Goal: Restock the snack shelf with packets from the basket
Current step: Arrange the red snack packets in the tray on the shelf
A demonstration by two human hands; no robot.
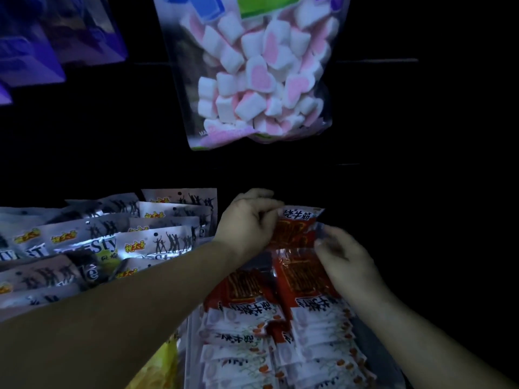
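Red packet (298,230) is pinched at its left edge by left hand (247,220) and, seemingly, at its right edge by right hand (344,258), just behind the stocked red row (280,327). Judged light, floppy, slick film; sealed edges are best gripped.

Forearms stretched forward, the left hand (247,220) and right hand (346,258) both pinch one red packet (295,234).

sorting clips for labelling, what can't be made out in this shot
Head view: the right hand is motion-blurred, so its hold on the red packet is unclear.
Top of the marshmallow bag: cut off by the upper edge.
The yellow thing: half hidden by the left arm, cut by the lower edge.
Anything right of that hand: lost in darkness.
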